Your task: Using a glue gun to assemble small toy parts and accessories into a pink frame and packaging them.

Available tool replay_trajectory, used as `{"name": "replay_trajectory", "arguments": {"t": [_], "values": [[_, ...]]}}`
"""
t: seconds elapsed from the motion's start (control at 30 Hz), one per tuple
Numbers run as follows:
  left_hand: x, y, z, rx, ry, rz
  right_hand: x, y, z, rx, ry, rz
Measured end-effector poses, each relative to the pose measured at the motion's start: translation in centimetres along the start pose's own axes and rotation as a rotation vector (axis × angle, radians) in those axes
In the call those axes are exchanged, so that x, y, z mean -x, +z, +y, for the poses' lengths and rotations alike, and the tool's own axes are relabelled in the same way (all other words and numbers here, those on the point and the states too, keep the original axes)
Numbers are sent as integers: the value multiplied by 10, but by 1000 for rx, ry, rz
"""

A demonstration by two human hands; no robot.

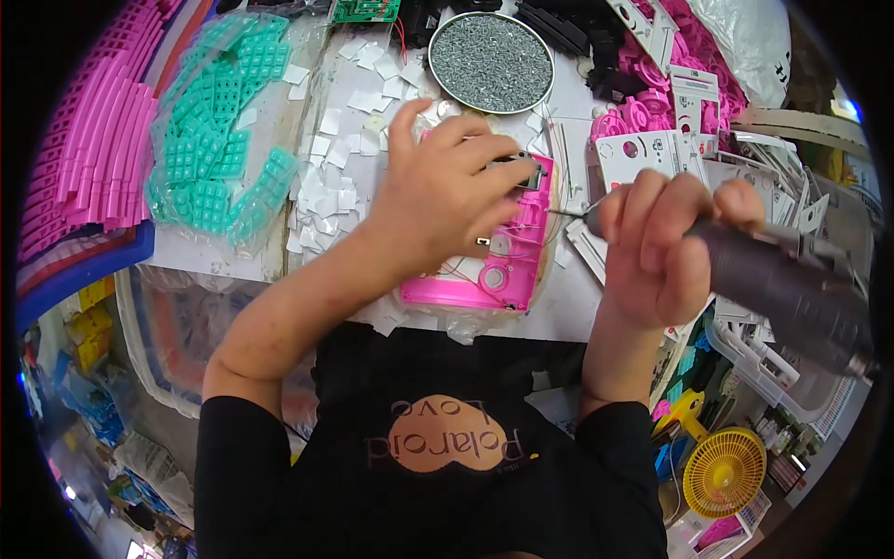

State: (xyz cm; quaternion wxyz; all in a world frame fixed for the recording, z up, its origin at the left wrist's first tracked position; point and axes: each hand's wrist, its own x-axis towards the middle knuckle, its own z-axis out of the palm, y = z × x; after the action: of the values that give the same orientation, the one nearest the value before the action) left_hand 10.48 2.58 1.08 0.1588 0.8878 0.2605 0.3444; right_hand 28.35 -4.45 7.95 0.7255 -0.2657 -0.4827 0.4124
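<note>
A bright pink plastic casing (466, 294) lies open on the table in front of me, with thin wires and a round ring inside. My left hand (447, 186) reaches over its far part, fingers curved and gripping it by a small dark part (527, 177) near its far right corner. The fingertips partly cover that part, and the hand hides much of the casing. Closed around a dark electric screwdriver (773, 270), my right hand (661, 242) is right of the casing. The screwdriver's thin bit (565, 213) points left, close to the casing's right edge.
A round tin of small metal screws (492, 61) stands beyond the casing. White square pieces (328, 191) are scattered left of it, beside a clear bag of teal keypads (209, 140). Pink grids (102, 140) are stacked far left. White panels (643, 158) and pink parts crowd the right.
</note>
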Motion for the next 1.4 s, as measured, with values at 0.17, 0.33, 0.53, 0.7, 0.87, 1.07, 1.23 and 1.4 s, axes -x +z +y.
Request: {"name": "replay_trajectory", "arguments": {"t": [0.17,0.33,0.53,0.7,0.87,1.07,1.23,1.4], "values": [[8,10,-11,-113,76,-99,-17,-13,15,-16,-61,67],[6,9,-6,-101,56,-90,-20,-19,37,299,3,12],[5,9,-5,-84,37,-80,-22,-17,57,230,9,11],[9,13,-8,-115,45,-91,-15,-24,69,318,34,28],[3,14,-14,-83,58,-76,-18,-20,71,348,75,53],[0,-6,-19,42,4,-260,-49,-26,19,309,-76,16],[1,-130,17,137,25,-255,-73,-62,-40,-236,124,-235],[147,-259,-29,285,-726,-559,-86,-158,-27,703,626,93]]}}
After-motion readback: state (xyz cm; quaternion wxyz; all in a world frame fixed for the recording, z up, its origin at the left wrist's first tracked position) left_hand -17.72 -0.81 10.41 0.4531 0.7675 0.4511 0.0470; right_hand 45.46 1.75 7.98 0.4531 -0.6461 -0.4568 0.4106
